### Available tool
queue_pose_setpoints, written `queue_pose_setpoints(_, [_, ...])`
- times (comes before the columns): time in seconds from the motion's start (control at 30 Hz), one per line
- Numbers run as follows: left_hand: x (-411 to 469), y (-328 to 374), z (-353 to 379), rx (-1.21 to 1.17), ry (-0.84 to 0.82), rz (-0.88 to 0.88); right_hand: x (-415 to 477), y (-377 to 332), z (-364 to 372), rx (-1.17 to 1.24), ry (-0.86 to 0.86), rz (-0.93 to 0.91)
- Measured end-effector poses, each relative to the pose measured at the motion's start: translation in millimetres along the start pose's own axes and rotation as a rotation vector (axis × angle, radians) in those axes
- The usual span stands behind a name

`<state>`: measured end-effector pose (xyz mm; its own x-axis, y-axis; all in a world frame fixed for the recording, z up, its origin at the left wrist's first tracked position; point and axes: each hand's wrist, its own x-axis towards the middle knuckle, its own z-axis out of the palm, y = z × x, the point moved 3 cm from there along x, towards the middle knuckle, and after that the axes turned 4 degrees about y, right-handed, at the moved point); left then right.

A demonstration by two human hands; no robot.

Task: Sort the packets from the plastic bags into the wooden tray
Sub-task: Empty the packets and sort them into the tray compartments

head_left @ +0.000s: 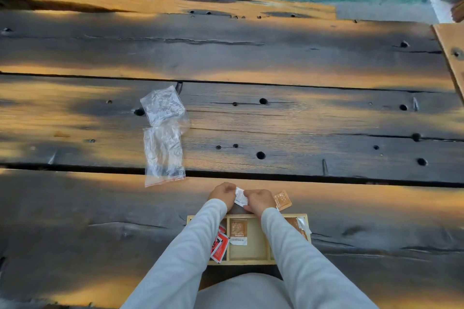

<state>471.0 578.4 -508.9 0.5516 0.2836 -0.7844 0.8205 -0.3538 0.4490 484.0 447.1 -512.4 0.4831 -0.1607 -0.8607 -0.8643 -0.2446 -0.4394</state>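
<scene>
Packets (pixel 238 231) sit low in view on a big dark plank bench (pixel 301 120). Two clear plastic bags (pixel 163 155) lie flat on it, end to end and touching, well beyond the rest and to the L. Wooden tray (pixel 251 262) is at the bench's near edge, 3 compartments. Both hands, L hand (pixel 222 194) and R hand (pixel 259 199), are together just past the tray's far rim, fingers curled, pinching a small white crumpled piece (pixel 240 197) btwn them; packet or bag, can't tell. Red packets (pixel 219 246) in the L compartment, one orange in the mid, another orange w/ a white scrap in the R, partly behind the sleeve. Loose orange packet (pixel 283 200) lies on the bench just beside the R hand
</scene>
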Motion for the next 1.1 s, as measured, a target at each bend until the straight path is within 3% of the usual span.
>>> queue_pose_setpoints(0.63, [-24.1, -10.6, -14.3, -0.307, 0.125, -0.022, -33.8, 3.6, -19.7, 0.011, 0.127, -0.204])
queue_pose_setpoints(1.1, [-81.0, -32.5, -12.2, -0.248, 0.132, 0.025, -67.0, 40.4, -35.4, -0.106, 0.12, -0.276])
